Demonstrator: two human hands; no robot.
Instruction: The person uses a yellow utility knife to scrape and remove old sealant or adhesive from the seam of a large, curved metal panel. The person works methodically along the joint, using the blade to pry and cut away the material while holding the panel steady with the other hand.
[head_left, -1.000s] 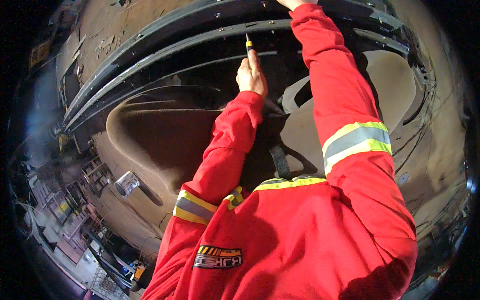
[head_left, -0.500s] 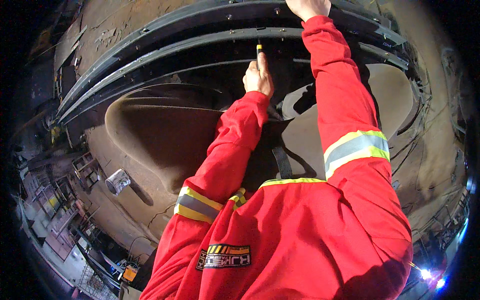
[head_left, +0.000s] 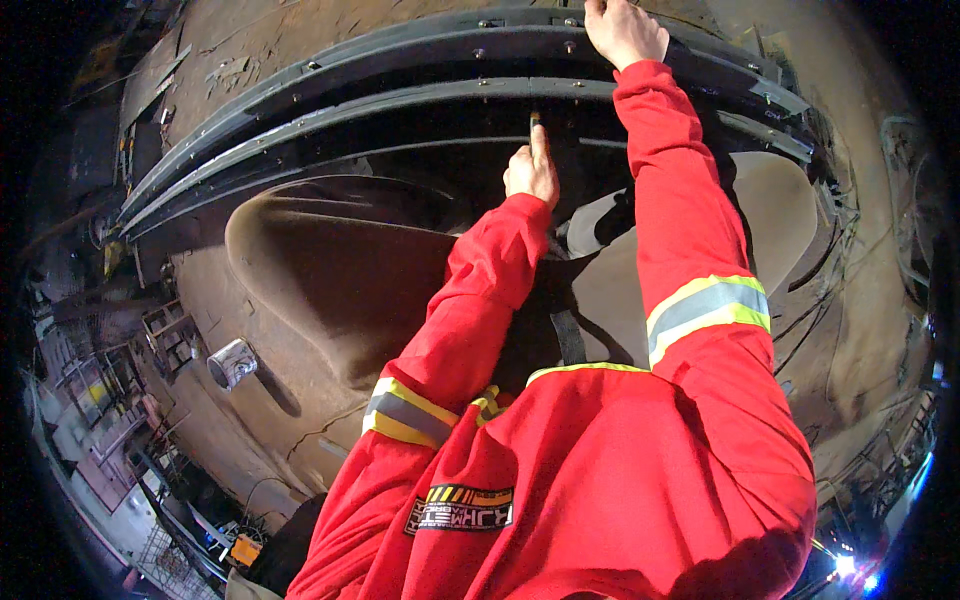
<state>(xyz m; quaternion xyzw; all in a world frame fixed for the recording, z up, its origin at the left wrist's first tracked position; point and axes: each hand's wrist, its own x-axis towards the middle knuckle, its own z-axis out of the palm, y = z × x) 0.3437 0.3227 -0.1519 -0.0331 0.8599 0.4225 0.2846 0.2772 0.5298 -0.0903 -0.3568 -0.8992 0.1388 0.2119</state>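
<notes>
My left hand (head_left: 530, 175) is closed around a slim yellow-and-black hand tool (head_left: 535, 121), with a finger lying along it. Its tip points at the nearer of two long dark metal beams (head_left: 400, 98), just short of the edge; the tool's exact kind does not show. Higher up, my right hand (head_left: 628, 35) is at the farther beam (head_left: 400, 45), its fingers bent. Their tips run to the picture's upper edge, and what they grip cannot be made out. Small bolts (head_left: 480, 53) line both beams.
My knees in brown trousers (head_left: 330, 270) are bent below the beams. A paint-stained can (head_left: 232, 364) stands on the rusty, brownish floor (head_left: 280, 440) to the left. Metal clutter (head_left: 170, 340) lies farther left, cables (head_left: 825, 270) on the right. Bright light (head_left: 846, 565) glares at lower right.
The whole view has shifted, so the beams sit lower in the picture. The tool's yellow end shows less, and my left finger now stretches along it. My right hand stays by the farther beam.
</notes>
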